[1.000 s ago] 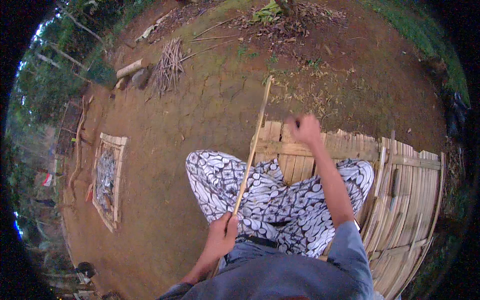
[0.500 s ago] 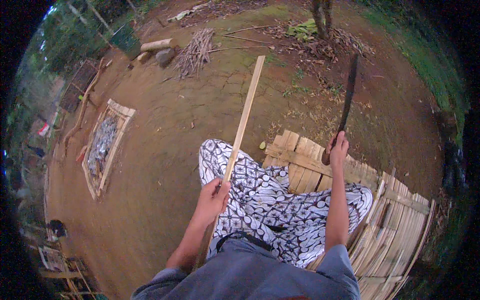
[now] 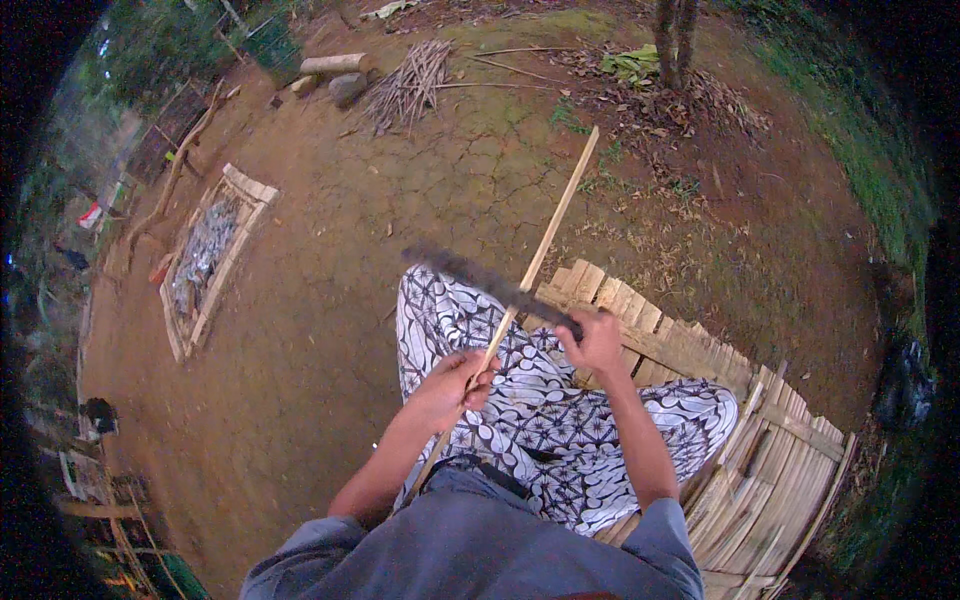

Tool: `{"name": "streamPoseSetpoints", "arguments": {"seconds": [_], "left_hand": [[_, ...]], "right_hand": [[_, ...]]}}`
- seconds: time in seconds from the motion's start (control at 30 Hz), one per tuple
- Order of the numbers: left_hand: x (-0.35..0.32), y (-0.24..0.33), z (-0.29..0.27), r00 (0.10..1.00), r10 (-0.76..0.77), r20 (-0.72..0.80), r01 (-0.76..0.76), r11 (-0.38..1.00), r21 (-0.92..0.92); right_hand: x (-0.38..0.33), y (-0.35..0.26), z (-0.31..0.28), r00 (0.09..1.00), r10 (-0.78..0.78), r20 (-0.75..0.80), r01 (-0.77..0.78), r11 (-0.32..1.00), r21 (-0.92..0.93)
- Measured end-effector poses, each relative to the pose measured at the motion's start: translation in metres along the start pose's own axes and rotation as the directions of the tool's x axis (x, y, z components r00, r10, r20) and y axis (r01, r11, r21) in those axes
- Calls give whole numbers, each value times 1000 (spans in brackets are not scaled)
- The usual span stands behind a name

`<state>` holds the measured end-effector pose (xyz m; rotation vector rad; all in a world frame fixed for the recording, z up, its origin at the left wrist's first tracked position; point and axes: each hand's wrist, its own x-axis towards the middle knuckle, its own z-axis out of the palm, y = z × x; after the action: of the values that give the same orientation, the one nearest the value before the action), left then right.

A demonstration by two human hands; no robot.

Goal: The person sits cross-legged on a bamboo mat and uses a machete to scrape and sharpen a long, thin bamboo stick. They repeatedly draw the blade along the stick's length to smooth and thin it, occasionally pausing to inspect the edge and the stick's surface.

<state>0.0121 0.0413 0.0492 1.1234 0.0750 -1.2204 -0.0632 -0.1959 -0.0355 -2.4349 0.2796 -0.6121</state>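
Observation:
A long, pale bamboo strip (image 3: 560,217) slants from my lap out over the ground. My left hand (image 3: 457,388) is closed round its lower part, and the tail of the strip runs back beside my waist. My right hand (image 3: 596,341) grips the handle of a dark-bladed machete (image 3: 468,275). The blade lies across the strip, a little beyond my left hand, with its tip pointing to the left. Both hands are above my crossed legs, in patterned black-and-white trousers (image 3: 560,430).
I sit on a bamboo slat platform (image 3: 770,470) that extends to the right. On the dirt at left is a wood-framed bed of ash (image 3: 205,258). Further off lie a pile of thin sticks (image 3: 412,85), a log (image 3: 335,64), a stone (image 3: 347,90) and a tree trunk (image 3: 675,45).
The machete has swung down and left from upright at the right, onto the strip. The strip has turned on its side and tilts further right. My left hand has shifted slightly right.

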Motion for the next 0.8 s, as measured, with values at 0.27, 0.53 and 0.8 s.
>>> {"name": "streamPoseSetpoints", "arguments": {"seconds": [0.27, 0.53, 0.8], "left_hand": [[-23, 1, 19, 974, 195, -115, -145, 928, 343], [-15, -12, 22, 933, 348, -94, -187, 692, 698], [-12, -21, 15, 917, 397, -48, -225, 611, 759]], "right_hand": [[11, 24, -4, 987, 162, -5, -161, 984, 69], [7, -3, -16, 988, -148, -34, 146, 988, -45], [17, 33, -22, 980, 103, -170, -100, 995, 26]]}}
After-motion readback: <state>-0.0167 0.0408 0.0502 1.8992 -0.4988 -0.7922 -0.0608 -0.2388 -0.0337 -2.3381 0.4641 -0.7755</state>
